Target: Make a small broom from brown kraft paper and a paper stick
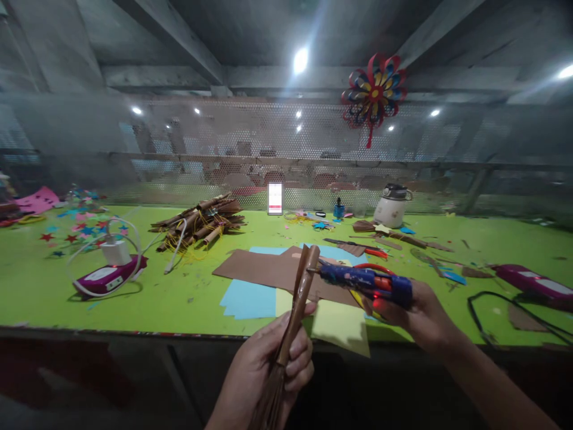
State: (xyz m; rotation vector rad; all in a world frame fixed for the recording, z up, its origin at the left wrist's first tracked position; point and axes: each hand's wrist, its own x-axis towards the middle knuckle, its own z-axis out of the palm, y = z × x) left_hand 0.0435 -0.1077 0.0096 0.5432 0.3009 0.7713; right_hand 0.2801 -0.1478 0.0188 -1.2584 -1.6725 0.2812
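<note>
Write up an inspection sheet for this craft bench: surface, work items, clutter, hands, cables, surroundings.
Surface: green table, littered with paper scraps.
Work items: brown paper roll in the left hand; glue gun in the right hand, nozzle at the roll's top.
Clutter: pile of brown rolls, brown sheet, blue sheet, yellow sheet, paper stars, white jug.
Hands: both closed, fingers wrapped around the roll.
Cables: white cable looped at left; black cable at right.
Surroundings: mesh screen, hanging paper flower, ceiling lights.
</note>
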